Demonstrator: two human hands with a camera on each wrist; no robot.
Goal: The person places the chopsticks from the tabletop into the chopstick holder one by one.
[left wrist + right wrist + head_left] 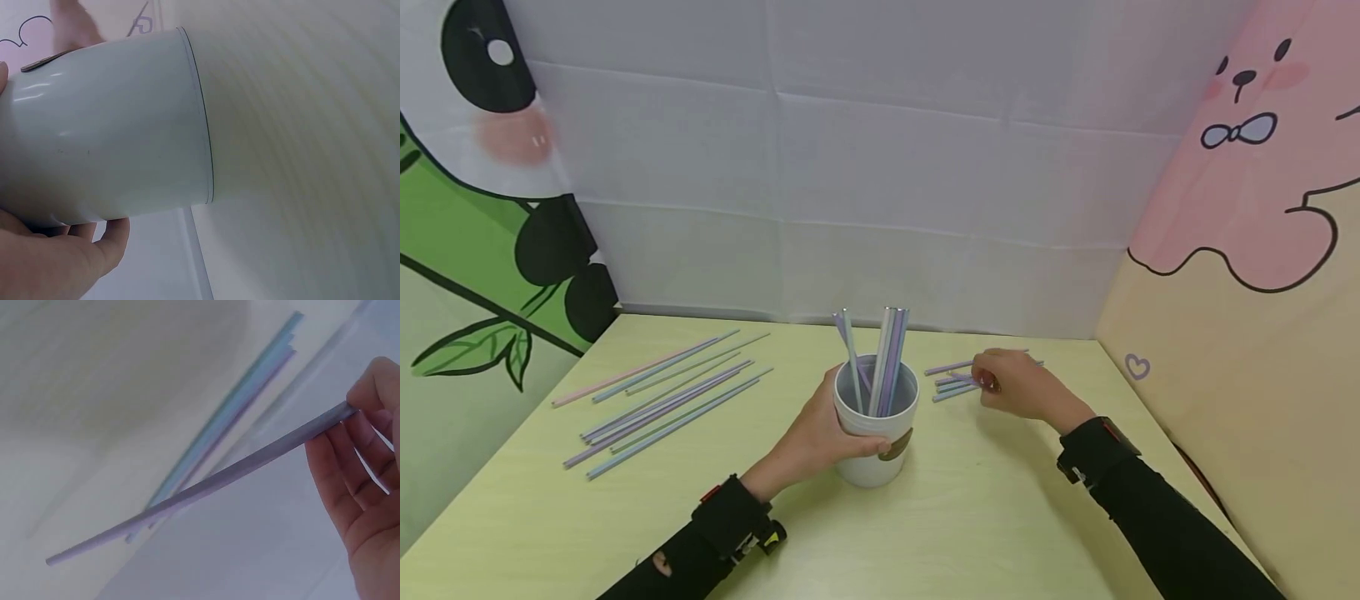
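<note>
My left hand (pixel 816 440) grips a white cup (pixel 867 468) by its side, thumb across the front beside a brown patch. Several straws (pixel 891 362) in white, purple and blue stand in the cup, some leaning left. In the left wrist view, fingers curl under the cup's smooth wall (pixel 119 131). Over to the right, my right hand (pixel 1018 385) pinches a purple straw (pixel 212 481) near one end between thumb and fingers. Below it a small bunch of blue and purple straws (pixel 228 419) lies on the table.
On the left of the pale yellow table (pixel 985 525), several loose straws (pixel 677 408) in pink, blue, green and purple lie slanted. A white sheet (pixel 880 167) hangs behind the table. The right wall (pixel 1247 375) bears a pink cartoon animal.
</note>
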